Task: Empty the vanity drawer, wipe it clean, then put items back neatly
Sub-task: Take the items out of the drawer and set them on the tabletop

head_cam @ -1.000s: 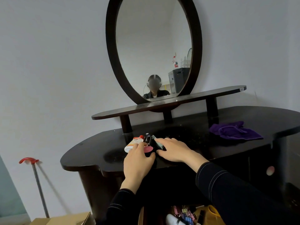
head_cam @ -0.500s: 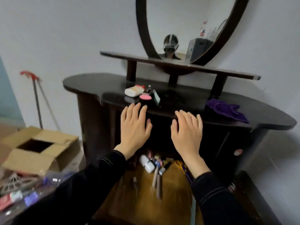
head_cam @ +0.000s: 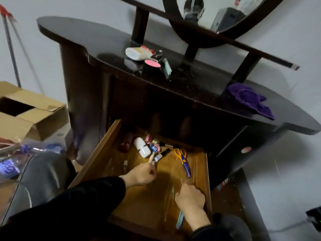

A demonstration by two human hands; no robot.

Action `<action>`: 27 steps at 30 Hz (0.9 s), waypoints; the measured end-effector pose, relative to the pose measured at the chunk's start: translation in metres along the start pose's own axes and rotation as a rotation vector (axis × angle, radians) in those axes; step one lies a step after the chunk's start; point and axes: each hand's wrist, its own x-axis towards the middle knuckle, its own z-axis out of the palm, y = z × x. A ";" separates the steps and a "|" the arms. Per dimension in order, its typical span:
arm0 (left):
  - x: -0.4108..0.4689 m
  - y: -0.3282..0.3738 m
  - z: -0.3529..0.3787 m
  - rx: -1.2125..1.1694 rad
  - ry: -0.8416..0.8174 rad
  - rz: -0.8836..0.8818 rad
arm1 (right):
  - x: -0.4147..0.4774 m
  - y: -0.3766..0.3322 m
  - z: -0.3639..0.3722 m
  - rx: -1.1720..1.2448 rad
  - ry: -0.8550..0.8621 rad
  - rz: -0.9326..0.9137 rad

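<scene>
The wooden drawer (head_cam: 102, 152) of the dark vanity (head_cam: 199, 84) stands pulled out. At its back lie a white bottle (head_cam: 142, 149), coloured binder clips (head_cam: 153, 145), a red tube (head_cam: 126, 144), a black tube with a silver cap (head_cam: 162, 154) and yellow-handled scissors (head_cam: 184, 159). My left hand (head_cam: 144, 173) reaches in, two fingers stretched to the silver cap beside the white bottle. My right hand (head_cam: 190, 195) is at the drawer's front right with fingers curled. A light-blue flat stick (head_cam: 179, 221) shows under its wrist; whether the hand holds it is unclear.
On the vanity top sit a white tube (head_cam: 136, 53), a pink round compact (head_cam: 152, 63), a small teal box (head_cam: 166, 67) and a purple cloth (head_cam: 250, 100). An open cardboard box (head_cam: 26, 110) and plastic-wrapped clutter (head_cam: 10, 164) lie on the floor at left.
The view has tipped down from the mirror to the open drawer. Both hands left the items on the vanity top and dropped into the drawer.
</scene>
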 end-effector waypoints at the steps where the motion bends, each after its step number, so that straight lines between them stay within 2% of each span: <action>1: 0.002 -0.002 0.002 -0.004 -0.013 0.003 | 0.003 -0.001 0.006 -0.017 -0.044 0.002; 5: 0.001 -0.005 0.007 0.004 -0.013 0.021 | 0.016 -0.007 0.018 -0.007 -0.116 0.010; 11: 0.002 0.001 0.009 0.033 -0.054 0.006 | 0.025 -0.014 0.016 0.195 -0.063 -0.078; 13: 0.002 0.001 0.009 0.024 -0.073 -0.006 | 0.027 -0.014 0.016 0.396 -0.065 -0.099; 15: 0.001 0.002 0.009 0.009 -0.114 -0.018 | 0.027 -0.013 0.013 0.726 -0.101 -0.121; 17: 0.001 0.006 0.008 -0.050 -0.178 -0.022 | 0.027 -0.010 0.009 0.951 -0.088 -0.159; 23: -0.007 0.021 0.002 -0.392 -0.332 0.026 | 0.028 -0.008 0.002 1.223 -0.077 -0.270; 25: -0.005 0.020 0.002 -0.518 -0.303 -0.015 | 0.028 -0.007 0.003 1.260 -0.084 -0.290; 27: -0.004 0.019 -0.001 -0.557 -0.160 -0.106 | 0.031 -0.005 0.007 1.225 -0.041 -0.267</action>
